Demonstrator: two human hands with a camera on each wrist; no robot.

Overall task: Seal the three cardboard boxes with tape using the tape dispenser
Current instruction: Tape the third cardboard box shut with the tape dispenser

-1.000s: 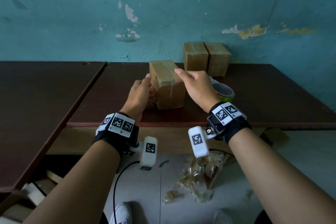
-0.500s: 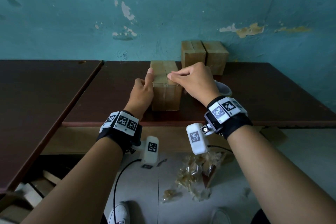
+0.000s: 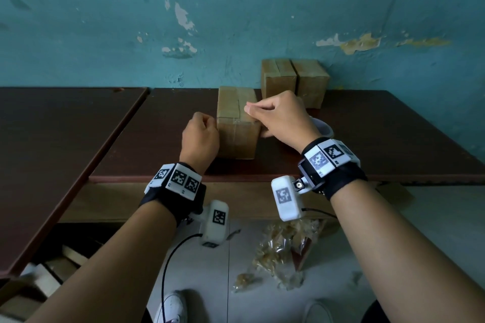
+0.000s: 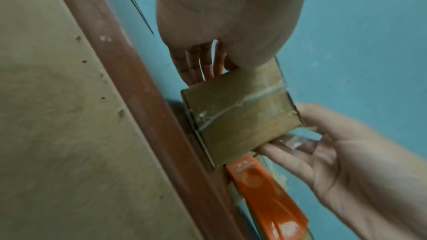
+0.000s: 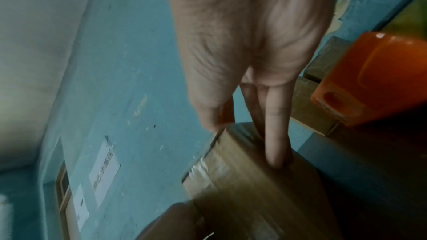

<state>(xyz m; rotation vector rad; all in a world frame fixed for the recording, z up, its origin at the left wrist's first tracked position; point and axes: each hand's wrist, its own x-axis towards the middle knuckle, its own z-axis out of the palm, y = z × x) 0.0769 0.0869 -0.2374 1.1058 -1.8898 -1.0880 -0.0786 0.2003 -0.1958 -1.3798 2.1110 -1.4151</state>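
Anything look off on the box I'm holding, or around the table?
The tape on the near box looks wrinkled, with a raised crease across its front face. Crumpled clear wrappers litter the floor under the table. Nothing else stands out.

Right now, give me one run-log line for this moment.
near box: taped | left hand: against its left side | right hand: on its top and right side | tape dispenser: on table

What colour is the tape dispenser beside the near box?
Orange; the tape dispenser shows best in the left wrist view.
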